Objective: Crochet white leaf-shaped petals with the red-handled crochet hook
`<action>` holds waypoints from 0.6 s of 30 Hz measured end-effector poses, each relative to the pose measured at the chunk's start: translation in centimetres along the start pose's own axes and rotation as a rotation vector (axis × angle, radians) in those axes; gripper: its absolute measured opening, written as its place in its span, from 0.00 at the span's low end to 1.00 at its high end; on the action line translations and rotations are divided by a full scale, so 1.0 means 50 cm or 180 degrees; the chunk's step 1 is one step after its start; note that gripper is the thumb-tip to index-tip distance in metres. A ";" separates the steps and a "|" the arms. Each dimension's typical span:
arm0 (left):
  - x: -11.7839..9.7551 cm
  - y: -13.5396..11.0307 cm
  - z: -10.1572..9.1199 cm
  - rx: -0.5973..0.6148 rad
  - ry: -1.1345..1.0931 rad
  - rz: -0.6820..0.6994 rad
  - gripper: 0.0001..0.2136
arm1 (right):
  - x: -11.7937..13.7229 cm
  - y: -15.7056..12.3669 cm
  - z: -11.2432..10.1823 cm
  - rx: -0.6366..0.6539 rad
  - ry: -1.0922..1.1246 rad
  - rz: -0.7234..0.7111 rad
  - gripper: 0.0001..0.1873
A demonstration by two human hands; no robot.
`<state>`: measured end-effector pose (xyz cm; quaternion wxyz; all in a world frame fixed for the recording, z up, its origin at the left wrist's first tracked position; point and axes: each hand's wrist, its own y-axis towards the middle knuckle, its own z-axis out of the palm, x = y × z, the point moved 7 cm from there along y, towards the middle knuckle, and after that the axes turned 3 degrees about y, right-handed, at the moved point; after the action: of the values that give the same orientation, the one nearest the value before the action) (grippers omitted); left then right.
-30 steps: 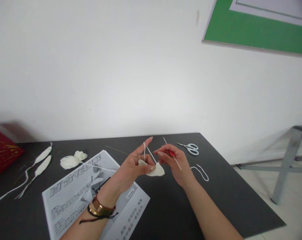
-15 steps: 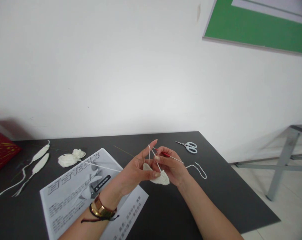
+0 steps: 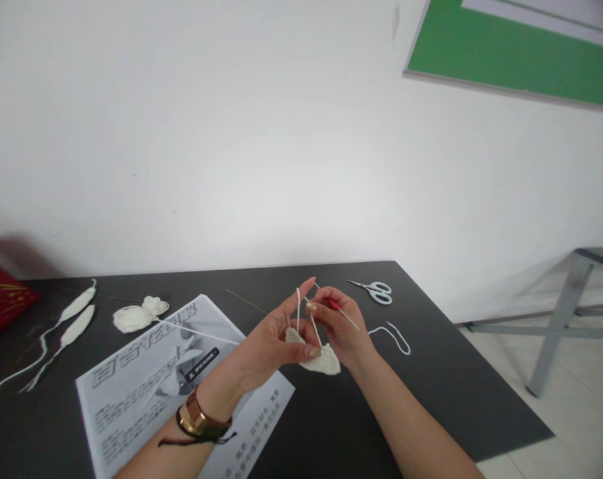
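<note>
Between the thumb and fingers of my left hand (image 3: 274,342) is a small white crochet piece (image 3: 326,361). White yarn runs over the raised left index finger, and a strand stretches from the piece up to my right hand (image 3: 339,322). That hand pinches a crochet hook (image 3: 334,304) with a red grip, its thin metal shaft slanting down to the right. The hook's working tip lies close to the left index fingertip. On the left, a white yarn bundle (image 3: 134,317) has a strand leading toward my left wrist.
Under my left arm lies a printed sheet (image 3: 132,399) on the dark table (image 3: 431,392). Small scissors (image 3: 379,291) and a loose yarn end (image 3: 399,339) are at right. Two white crocheted petals (image 3: 78,324) with tails lie left, near a red box (image 3: 2,299).
My right hand has turned the hook, so its red grip and shaft slant more steeply. The crochet piece has dipped slightly, and the view has shifted a little.
</note>
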<state>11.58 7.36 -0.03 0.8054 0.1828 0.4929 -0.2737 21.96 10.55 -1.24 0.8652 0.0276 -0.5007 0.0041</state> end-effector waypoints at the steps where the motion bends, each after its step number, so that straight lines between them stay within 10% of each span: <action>1: -0.001 0.000 0.001 0.0000 -0.0002 -0.0005 0.44 | 0.001 0.002 -0.003 -0.0027 -0.0068 -0.0053 0.10; 18: 0.000 -0.006 0.013 0.0236 0.0073 -0.0060 0.45 | 0.007 0.013 -0.025 -0.0322 -0.0284 -0.0450 0.09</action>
<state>11.85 6.77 0.26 0.7897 0.2110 0.4934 -0.2972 23.22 11.26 -1.52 0.8404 0.0193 -0.5351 -0.0835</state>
